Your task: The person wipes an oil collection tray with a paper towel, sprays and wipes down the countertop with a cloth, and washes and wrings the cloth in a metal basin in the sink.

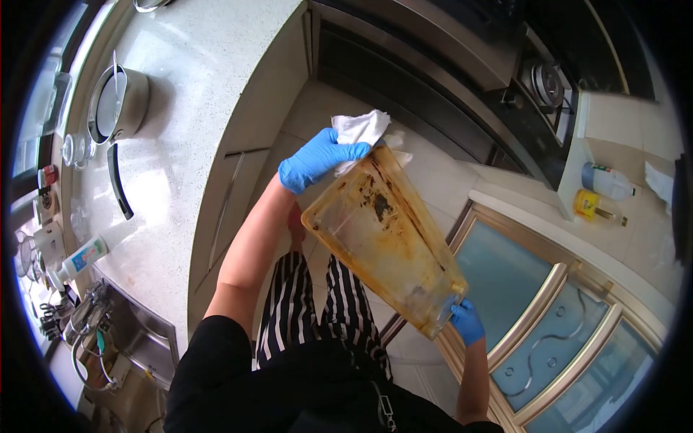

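In front of my body, above the floor, a see-through rectangular box-like piece [382, 234] is held tilted. Brown and black stains cover its surface and run along its edges. My left hand [317, 160], in a blue glove, is closed on a white cloth [359, 128] at the piece's upper end. Part of the cloth shows behind that corner. At the lower right end, my right hand [468, 322], also gloved in blue, grips the rim, with some fingers hidden behind it.
On the left, a pale counter [188, 79] carries a saucepan [123, 105], a white bottle [81, 257] and a glass jar [74, 150]. A sink [141, 325] lies below. A gas burner [546, 85], two bottles [599, 208] and frosted-glass doors [505, 267] are on the right.
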Motion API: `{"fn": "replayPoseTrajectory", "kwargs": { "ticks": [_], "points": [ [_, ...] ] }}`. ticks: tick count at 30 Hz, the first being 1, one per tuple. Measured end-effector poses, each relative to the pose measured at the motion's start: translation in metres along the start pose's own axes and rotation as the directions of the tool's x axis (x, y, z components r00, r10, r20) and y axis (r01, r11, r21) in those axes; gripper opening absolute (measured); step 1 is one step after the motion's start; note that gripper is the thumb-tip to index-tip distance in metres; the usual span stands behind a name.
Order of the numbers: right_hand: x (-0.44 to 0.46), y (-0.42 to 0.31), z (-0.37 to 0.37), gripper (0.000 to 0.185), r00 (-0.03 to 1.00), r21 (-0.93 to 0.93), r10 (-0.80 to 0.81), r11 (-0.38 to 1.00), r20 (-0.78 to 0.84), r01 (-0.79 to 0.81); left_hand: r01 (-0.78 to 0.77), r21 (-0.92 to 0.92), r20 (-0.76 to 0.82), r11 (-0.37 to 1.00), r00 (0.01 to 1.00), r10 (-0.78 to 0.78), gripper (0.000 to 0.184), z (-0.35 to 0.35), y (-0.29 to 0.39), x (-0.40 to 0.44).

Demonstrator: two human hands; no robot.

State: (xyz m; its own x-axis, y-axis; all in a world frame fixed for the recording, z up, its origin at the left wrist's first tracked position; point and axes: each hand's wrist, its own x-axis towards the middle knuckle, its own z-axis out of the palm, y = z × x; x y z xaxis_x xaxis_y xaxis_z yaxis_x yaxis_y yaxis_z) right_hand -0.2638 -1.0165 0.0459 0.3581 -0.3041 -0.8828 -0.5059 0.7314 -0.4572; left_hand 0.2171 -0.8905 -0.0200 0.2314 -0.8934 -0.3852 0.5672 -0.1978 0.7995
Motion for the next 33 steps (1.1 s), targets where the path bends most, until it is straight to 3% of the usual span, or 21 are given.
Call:
{"fn": "replayPoseTrajectory", "kwargs": {
  "ticks": [2,8,10,12,13,14,16,17,18,20,21,24,26,27,28,29,30,32,33],
  "points": [
    [0.001,0.004,-0.002,0.024,1.000,0.018,-0.011,1.000,-0.023,0.012,0.041,0.080,-0.034,0.996,0.999,-0.039,0.056,-0.003,-0.001,-0.009],
    [0.001,-0.007,0.010,0.024,0.997,0.021,-0.045,0.999,-0.062,0.047,-0.177,0.160,-0.133,0.971,0.971,0.198,0.050,0.014,0.001,-0.023],
    [-0.002,-0.010,0.016,0.024,0.997,0.018,-0.046,0.999,-0.062,0.048,-0.092,0.166,-0.188,0.982,0.974,0.123,0.050,0.018,0.001,-0.025],
    [-0.002,-0.012,0.022,0.024,0.997,0.017,-0.047,0.999,-0.067,0.048,-0.223,-0.138,-0.306,0.965,0.936,0.173,0.052,0.029,0.007,-0.022],
    [-0.001,-0.012,0.025,0.024,0.999,0.036,-0.028,0.999,-0.018,0.029,-0.222,-0.441,-0.285,0.870,0.953,0.099,0.053,0.033,0.004,-0.016],
    [-0.001,-0.012,0.028,0.025,0.999,0.053,-0.010,0.999,0.033,0.008,-0.218,-0.442,-0.281,0.870,0.955,0.096,0.053,0.032,0.001,-0.011],
    [0.007,-0.003,0.029,0.025,0.999,0.071,0.009,0.997,0.043,-0.012,-0.096,-0.767,-0.183,0.634,0.980,-0.073,0.052,0.027,-0.002,-0.003],
    [0.013,0.001,0.029,0.025,0.998,0.083,0.028,0.996,0.056,-0.033,-0.059,-0.840,-0.139,0.539,0.984,-0.110,0.044,0.029,-0.003,0.001],
    [0.019,0.005,0.032,0.025,0.998,0.082,0.030,0.996,0.057,-0.034,-0.060,-0.840,-0.141,0.539,0.984,-0.110,0.044,0.024,-0.020,0.006],
    [0.032,0.012,0.038,0.025,0.997,0.159,-0.008,0.987,0.081,-0.005,-0.032,-0.646,-0.117,0.762,0.991,-0.058,0.035,0.009,-0.088,0.025],
    [0.041,0.016,0.042,0.025,0.996,0.158,-0.012,0.988,0.083,-0.001,-0.036,-0.645,-0.118,0.763,0.992,-0.053,0.035,0.011,-0.113,0.030],
    [0.070,0.030,0.061,0.026,0.993,0.246,-0.037,0.969,0.108,0.009,0.157,-0.804,0.056,0.573,0.980,-0.190,0.028,0.049,-0.196,0.013],
    [0.089,0.036,0.077,0.026,0.997,0.224,0.004,0.974,0.077,-0.021,0.124,-0.696,0.137,0.707,0.990,-0.039,0.029,0.051,-0.244,-0.015],
    [0.100,0.042,0.083,0.023,0.999,0.215,0.005,0.977,0.041,-0.014,-0.146,-0.243,0.024,0.959,0.987,0.157,0.027,0.053,-0.253,-0.024],
    [0.114,0.051,0.081,0.023,0.999,0.223,0.010,0.975,0.036,-0.018,-0.369,0.295,0.034,0.881,0.926,0.376,0.026,0.051,-0.262,-0.030],
    [0.131,0.063,0.078,0.022,1.000,0.204,0.001,0.979,0.004,-0.001,0.056,-0.145,-0.212,0.988,0.973,-0.087,0.028,0.044,-0.269,-0.032],
    [0.148,0.075,0.078,0.021,0.999,0.182,-0.010,0.983,-0.031,0.016,0.360,-0.608,-0.209,0.708,0.787,-0.580,0.030,0.032,-0.281,-0.037],
    [0.191,0.092,0.071,0.019,0.997,0.161,0.004,0.987,-0.082,0.009,0.164,-0.733,-0.375,0.660,0.711,-0.594,0.035,-0.009,-0.319,-0.063],
    [0.213,0.101,0.069,0.016,0.991,0.132,0.022,0.991,-0.131,-0.004,0.114,-0.756,-0.376,0.644,0.730,-0.571,0.038,-0.028,-0.331,-0.074]
  ]
}}
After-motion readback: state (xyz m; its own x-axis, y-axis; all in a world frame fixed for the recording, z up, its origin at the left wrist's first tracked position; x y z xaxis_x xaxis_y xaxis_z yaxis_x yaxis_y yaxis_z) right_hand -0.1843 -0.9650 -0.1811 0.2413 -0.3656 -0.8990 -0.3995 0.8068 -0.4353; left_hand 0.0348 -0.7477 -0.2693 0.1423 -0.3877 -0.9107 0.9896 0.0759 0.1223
